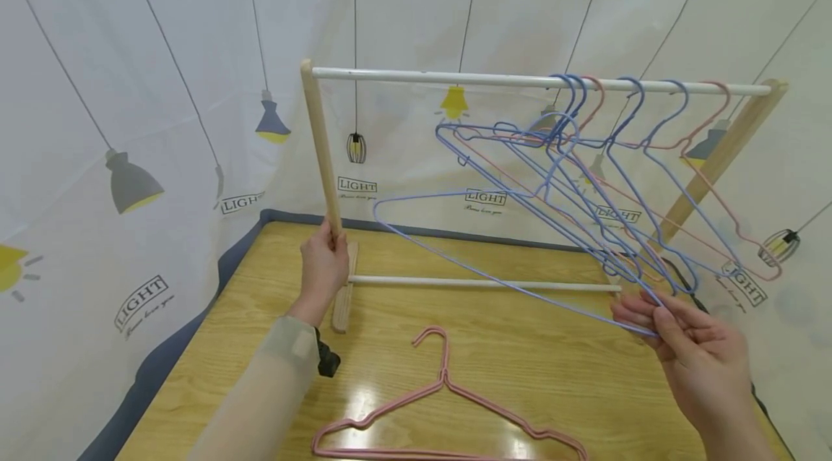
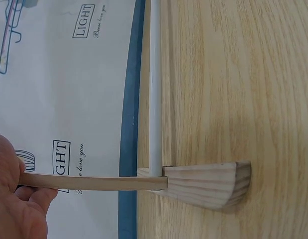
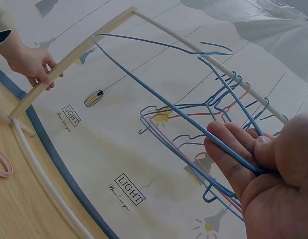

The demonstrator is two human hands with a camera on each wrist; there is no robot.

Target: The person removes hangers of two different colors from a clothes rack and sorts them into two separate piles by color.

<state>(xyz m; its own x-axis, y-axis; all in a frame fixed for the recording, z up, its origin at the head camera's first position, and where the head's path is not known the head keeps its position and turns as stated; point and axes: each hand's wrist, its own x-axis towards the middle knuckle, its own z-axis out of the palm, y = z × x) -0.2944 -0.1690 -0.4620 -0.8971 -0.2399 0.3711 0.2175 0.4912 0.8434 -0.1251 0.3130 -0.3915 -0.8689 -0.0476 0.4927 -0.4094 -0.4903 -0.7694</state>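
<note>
My left hand [image 1: 325,269] grips the left wooden post [image 1: 321,150] of a clothes rack, low down. In the left wrist view, fingers and thumb [image 2: 17,199] lie around that post [image 2: 94,182]. My right hand [image 1: 702,356] pinches one lower corner of a blue clothes hanger [image 1: 445,256] between thumb and fingers. That hanger tilts in front of the rack, its hook showing below the top rail [image 1: 403,76] and overlapping other hangers. The right wrist view shows the same blue hanger [image 3: 168,104] running from the right hand [image 3: 278,184] towards the left post.
Several blue and pink hangers, such as a pink one [image 1: 715,194], hang towards the rail's right end. Pink hangers [image 1: 445,360] lie stacked on the wooden table [image 1: 260,345] in front. A lower white bar [image 1: 481,283] joins the rack's feet. A printed curtain [image 1: 188,136] stands behind.
</note>
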